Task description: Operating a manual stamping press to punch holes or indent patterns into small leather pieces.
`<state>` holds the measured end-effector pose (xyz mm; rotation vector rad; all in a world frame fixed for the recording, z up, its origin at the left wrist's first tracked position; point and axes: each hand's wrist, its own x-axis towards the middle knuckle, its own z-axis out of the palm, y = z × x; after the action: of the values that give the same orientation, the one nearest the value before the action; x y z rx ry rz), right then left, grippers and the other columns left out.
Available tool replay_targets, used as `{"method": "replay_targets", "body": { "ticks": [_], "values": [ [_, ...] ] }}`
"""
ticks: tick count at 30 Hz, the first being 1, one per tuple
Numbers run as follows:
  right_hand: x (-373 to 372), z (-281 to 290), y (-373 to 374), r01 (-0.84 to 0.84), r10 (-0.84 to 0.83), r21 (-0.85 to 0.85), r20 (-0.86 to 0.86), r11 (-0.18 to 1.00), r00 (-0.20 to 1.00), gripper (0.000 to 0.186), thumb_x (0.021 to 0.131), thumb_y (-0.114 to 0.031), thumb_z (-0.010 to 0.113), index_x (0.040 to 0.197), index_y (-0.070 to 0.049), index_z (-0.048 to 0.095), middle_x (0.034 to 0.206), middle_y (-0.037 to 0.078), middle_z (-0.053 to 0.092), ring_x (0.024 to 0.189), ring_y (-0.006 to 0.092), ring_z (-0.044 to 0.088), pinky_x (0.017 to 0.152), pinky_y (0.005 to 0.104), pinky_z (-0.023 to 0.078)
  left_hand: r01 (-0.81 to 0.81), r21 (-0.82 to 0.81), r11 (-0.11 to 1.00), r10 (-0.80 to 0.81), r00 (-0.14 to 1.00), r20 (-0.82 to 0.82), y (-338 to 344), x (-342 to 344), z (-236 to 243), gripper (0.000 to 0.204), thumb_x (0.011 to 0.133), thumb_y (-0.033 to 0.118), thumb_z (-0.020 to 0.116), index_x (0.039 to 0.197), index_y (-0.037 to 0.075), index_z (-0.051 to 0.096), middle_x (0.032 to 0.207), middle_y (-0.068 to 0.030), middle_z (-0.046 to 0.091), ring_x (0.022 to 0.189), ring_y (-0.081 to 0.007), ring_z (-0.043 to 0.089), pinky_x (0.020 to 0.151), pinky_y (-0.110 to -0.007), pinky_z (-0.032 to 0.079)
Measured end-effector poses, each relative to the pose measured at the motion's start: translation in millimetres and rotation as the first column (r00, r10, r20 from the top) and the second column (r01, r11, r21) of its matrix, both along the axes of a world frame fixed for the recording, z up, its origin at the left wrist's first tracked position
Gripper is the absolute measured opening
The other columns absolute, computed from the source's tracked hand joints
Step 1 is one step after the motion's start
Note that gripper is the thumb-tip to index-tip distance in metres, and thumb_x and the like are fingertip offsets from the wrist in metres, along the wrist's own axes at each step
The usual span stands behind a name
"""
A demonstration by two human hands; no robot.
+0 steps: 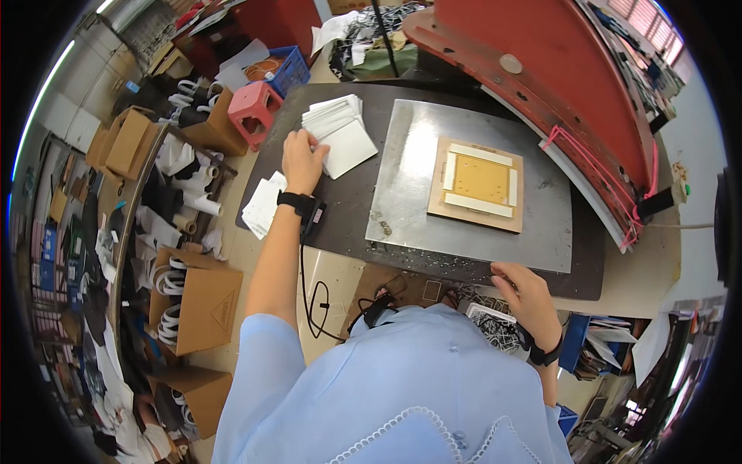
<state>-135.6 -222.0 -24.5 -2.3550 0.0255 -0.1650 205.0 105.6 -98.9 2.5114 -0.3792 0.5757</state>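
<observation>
My left hand (304,161) is at the left edge of a fanned stack of white rectangular sheets (350,148). Its fingers are bent and the thumb stands a little apart, against the nearest sheet; I see nothing lifted in it. Just below that wrist lies a smaller pile of white sheets (264,203). My right hand (525,296) hovers by the table's front edge, fingers loosely bent and apart, with nothing in it. On a grey metal plate (402,185) rests a wooden board (479,219) carrying a yellow panel (481,178) framed by pale strips.
A large red machine arm (556,85) with pink cord (591,166) overhangs the dark table (340,232) at the right. Cardboard boxes (205,309) stand on the left, a pink stool (255,112) behind. A black cable (305,286) hangs from my left wrist. Scraps fill a tray (495,325) below.
</observation>
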Motion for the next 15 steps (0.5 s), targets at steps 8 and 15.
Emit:
{"method": "replay_targets", "body": {
  "ticks": [8, 15],
  "values": [
    [5.5, -0.8, 5.1, -0.017, 0.024, 0.086, -0.09, 0.996, 0.996, 0.018, 0.091, -0.011, 0.063, 0.105, 0.0, 0.066, 0.094, 0.016, 0.068, 0.081, 0.0314, 0.066, 0.073, 0.034, 0.052, 0.027, -0.025, 0.999, -0.025, 0.996, 0.082, 2.8, -3.3, -12.7, 0.041, 0.07, 0.027, 0.084, 0.091, 0.002, 0.059, 0.086, -0.0106, 0.062, 0.081, -0.0283, 0.062, 0.072, -0.038, 0.048],
    [8.7, 2.5, 3.5, -0.013, 0.017, 0.079, -0.053, 0.997, 0.998, 0.019, 0.093, -0.01, 0.06, 0.106, 0.002, 0.066, 0.096, 0.015, 0.07, 0.085, 0.028, 0.068, 0.076, 0.0317, 0.052, -0.009, -0.3, 0.954, -0.042, 0.986, -0.163, 8.2, 2.4, 4.7, 0.021, 0.081, 0.022, 0.076, 0.087, 0.003, 0.069, 0.079, -0.0097, 0.068, 0.07, -0.0201, 0.063, 0.065, -0.033, 0.049]
  ]
}}
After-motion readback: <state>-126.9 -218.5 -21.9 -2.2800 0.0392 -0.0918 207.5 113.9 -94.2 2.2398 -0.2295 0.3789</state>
